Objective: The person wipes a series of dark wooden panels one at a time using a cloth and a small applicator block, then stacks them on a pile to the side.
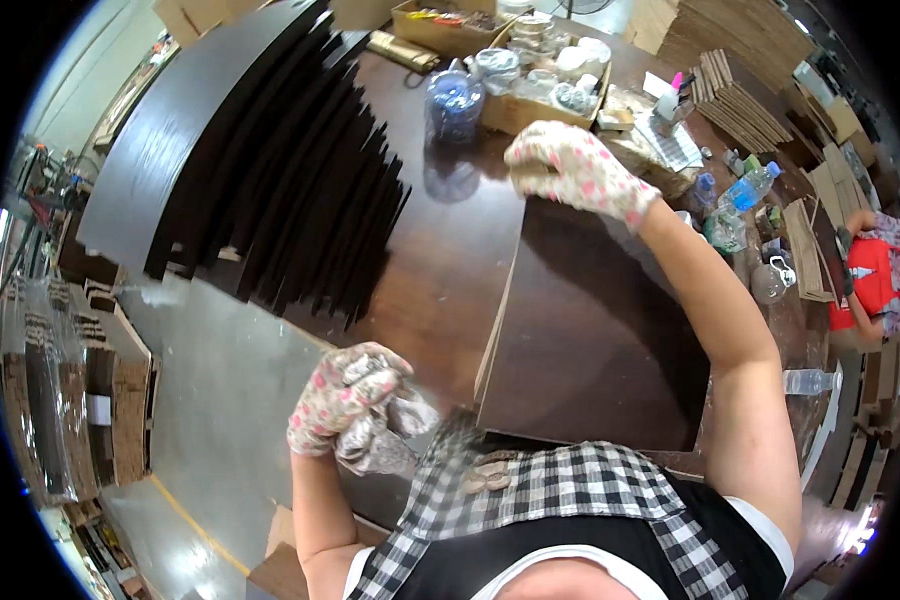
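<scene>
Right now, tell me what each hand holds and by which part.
The left hand holds a crumpled pale cloth by its bunched upper part. The right hand curls near the far edge of a dark panel; whether it grips anything cannot be told.

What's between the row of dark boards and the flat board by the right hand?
The head view shows bare glossy brown tabletop between the row of dark boards and the flat board.

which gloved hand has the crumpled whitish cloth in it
The left hand, nearer the person's body, with its fingers curled on the cloth. The right hand, by the dark board's far end, shows no cloth.
</scene>
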